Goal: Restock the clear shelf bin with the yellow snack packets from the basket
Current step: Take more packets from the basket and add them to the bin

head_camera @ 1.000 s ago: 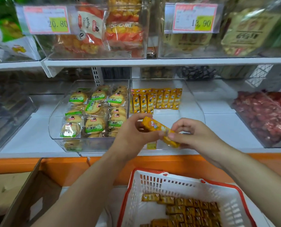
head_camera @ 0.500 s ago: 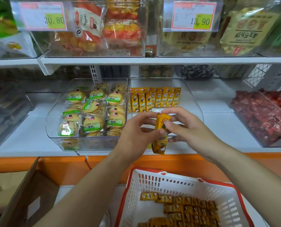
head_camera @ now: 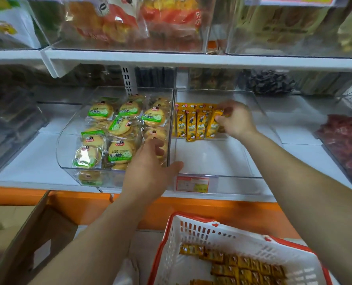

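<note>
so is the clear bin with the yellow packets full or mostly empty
Mostly empty. One row of yellow packets sits at the back of the clear bin; the front of its floor is bare.

Light fell soft and even from overhead, bright on the white lower shelf (head_camera: 304,157), while the upper shelf (head_camera: 171,58) threw shade over the back of it. Pale glare streaked the walls of the clear bin (head_camera: 243,184). The right hand (head_camera: 235,120) and the yellow snack packet (head_camera: 213,125) it pinched were smeared by motion; the bags up top (head_camera: 109,21) were blurred too. Shelf edges bowed toward the corners of the view.
</note>
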